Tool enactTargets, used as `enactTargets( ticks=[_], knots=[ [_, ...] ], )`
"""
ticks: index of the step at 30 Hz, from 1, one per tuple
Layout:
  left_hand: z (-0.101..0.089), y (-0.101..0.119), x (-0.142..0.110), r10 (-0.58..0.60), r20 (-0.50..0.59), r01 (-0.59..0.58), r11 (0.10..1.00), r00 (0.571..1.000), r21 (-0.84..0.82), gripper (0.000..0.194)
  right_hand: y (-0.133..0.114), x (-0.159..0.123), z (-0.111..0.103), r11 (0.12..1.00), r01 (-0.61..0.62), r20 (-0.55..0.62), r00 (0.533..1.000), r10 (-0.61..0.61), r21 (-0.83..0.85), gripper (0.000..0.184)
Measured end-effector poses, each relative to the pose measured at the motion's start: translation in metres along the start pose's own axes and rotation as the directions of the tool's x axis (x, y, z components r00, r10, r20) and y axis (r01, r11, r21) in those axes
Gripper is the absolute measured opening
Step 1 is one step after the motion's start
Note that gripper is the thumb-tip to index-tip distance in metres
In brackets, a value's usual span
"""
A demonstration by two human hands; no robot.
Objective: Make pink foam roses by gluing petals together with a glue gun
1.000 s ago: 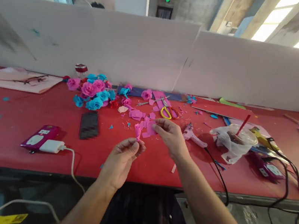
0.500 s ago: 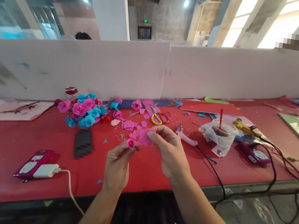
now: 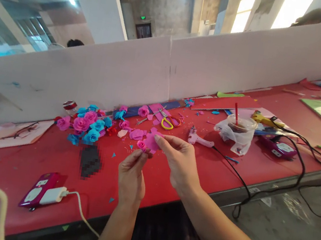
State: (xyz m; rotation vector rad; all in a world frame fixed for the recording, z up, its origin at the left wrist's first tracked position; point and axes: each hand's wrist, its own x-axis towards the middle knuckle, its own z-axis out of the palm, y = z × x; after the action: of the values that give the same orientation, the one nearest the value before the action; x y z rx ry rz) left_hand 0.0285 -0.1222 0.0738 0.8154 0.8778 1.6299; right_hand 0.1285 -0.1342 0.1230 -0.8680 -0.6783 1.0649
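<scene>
Between the fingers of my left hand (image 3: 132, 174) is the base of a small pink paper rose (image 3: 141, 145), its spiral top facing me. My right hand (image 3: 178, 161) pinches a flat pink paper petal (image 3: 152, 142) by its edge, close beside the rose. Whether petal and rose touch is unclear. Just beyond lie loose pink petals (image 3: 138, 134) on the red table. Finished pink and blue paper roses (image 3: 90, 122) are bunched to the left. Scissors with yellow and red handles (image 3: 167, 123) rest behind my hands, and a pink glue gun (image 3: 201, 139) lies to the right.
A phone (image 3: 90, 161) and a purple power strip (image 3: 41, 190) with a white charger (image 3: 53, 196) lie at left. To the right stand a plastic cup with a red straw (image 3: 240, 128), a yellow glue gun (image 3: 265, 119) and black cables (image 3: 303, 159). A white partition (image 3: 120, 69) closes the back.
My left hand has tilted the rose from upright so its spiral top shows. The right hand has brought the petal beside it. The camera's view has tilted and shifted.
</scene>
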Motion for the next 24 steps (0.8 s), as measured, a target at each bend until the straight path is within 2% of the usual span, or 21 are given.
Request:
enactTargets(
  ticks=[3, 7, 10, 14, 24],
  knots=[
    [0.002, -0.002, 0.001, 0.047, 0.006, -0.048, 0.993, 0.999, 0.107, 0.011, 0.0, -0.003, 0.003, 0.999, 0.043, 0.035, 0.998, -0.043, -0.011, 0.014],
    [0.005, -0.003, 0.002, 0.057, -0.046, -0.048, 0.982, 0.997, 0.183, 0.007, 0.002, -0.007, 0.007, 0.999, 0.042, 0.036, 0.998, -0.042, 0.006, 0.012],
    [0.008, -0.004, 0.003, 0.055, -0.079, -0.041, 0.984, 0.995, 0.173, 0.006, 0.004, -0.009, 0.01, 0.999, 0.041, 0.03, 0.999, -0.041, 0.021, 0.011],
    [0.009, -0.004, 0.003, 0.053, -0.072, -0.04, 0.984, 0.996, 0.172, 0.008, 0.006, -0.01, 0.01, 0.998, 0.044, 0.029, 0.999, -0.045, 0.036, 0.011],
    [0.004, -0.011, 0.003, 0.022, -0.03, -0.02, 0.999, 0.999, 0.039, 0.011, 0.011, -0.017, 0.001, 0.993, 0.114, 0.045, 0.992, -0.114, 0.009, 0.017]
  ],
)
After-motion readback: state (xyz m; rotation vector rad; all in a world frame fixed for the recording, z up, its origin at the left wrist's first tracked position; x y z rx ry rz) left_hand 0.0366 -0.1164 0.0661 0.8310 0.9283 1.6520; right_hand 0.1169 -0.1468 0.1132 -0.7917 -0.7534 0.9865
